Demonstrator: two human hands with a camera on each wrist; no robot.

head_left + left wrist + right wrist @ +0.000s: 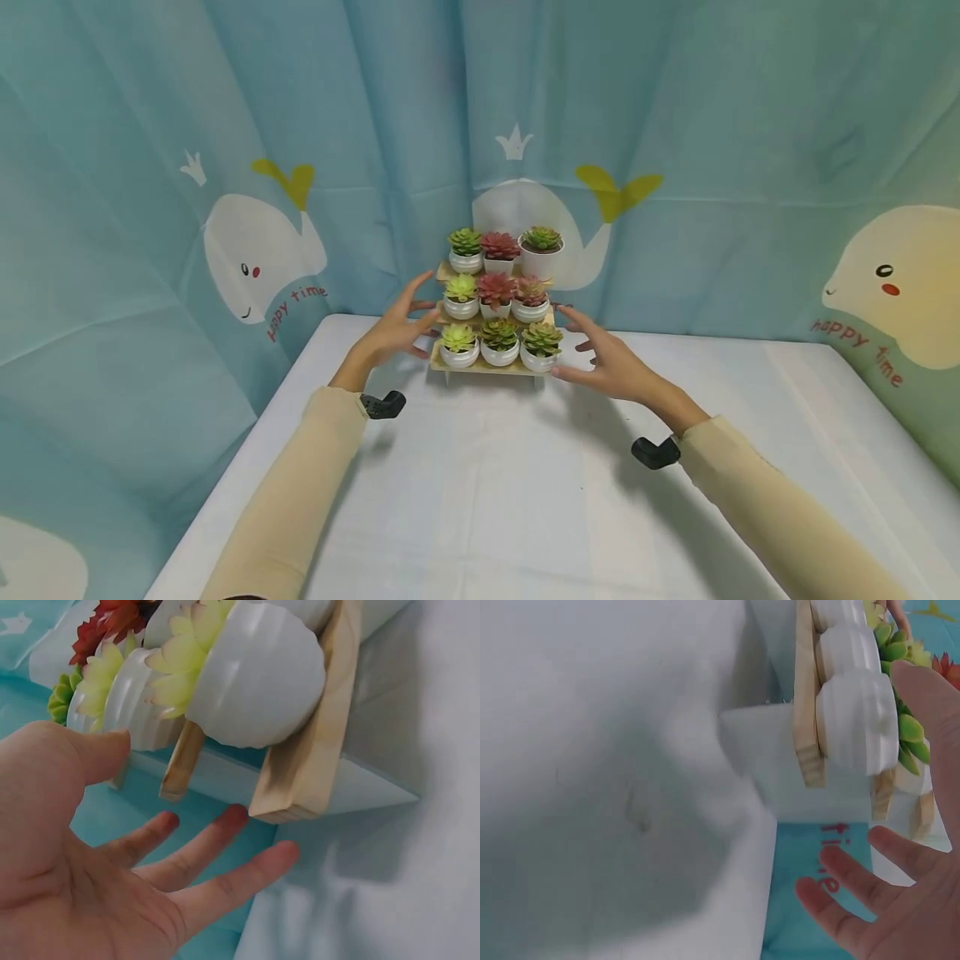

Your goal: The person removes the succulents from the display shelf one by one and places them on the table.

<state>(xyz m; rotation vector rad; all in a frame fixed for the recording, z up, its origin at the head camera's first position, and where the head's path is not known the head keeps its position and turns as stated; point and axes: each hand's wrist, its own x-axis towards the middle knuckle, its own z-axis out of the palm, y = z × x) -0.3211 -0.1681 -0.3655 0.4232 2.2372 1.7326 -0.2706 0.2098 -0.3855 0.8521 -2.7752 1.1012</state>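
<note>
A three-tier wooden stand point(491, 370) holds several small potted succulents, three to a tier, at the far side of the table. Green, yellow-green and dark red rosettes sit in white pots, such as the front right pot point(537, 362). To the left of the stand is my left hand point(392, 332), its fingers spread. My right hand point(618, 368) stands at the right side with thumb and fingers apart. In the left wrist view, the fingertips point(281, 855) are just off the end of a wooden shelf point(307, 776). The right wrist view shows the right fingers point(840, 874) below the shelf ends.
White cloth covers the table point(480, 483). Behind it hangs a blue curtain point(405, 108) printed with whales, close to the stand's back. Dark wrist cameras point(385, 406) are strapped at both cuffs, and shadows of the arms fall on the cloth.
</note>
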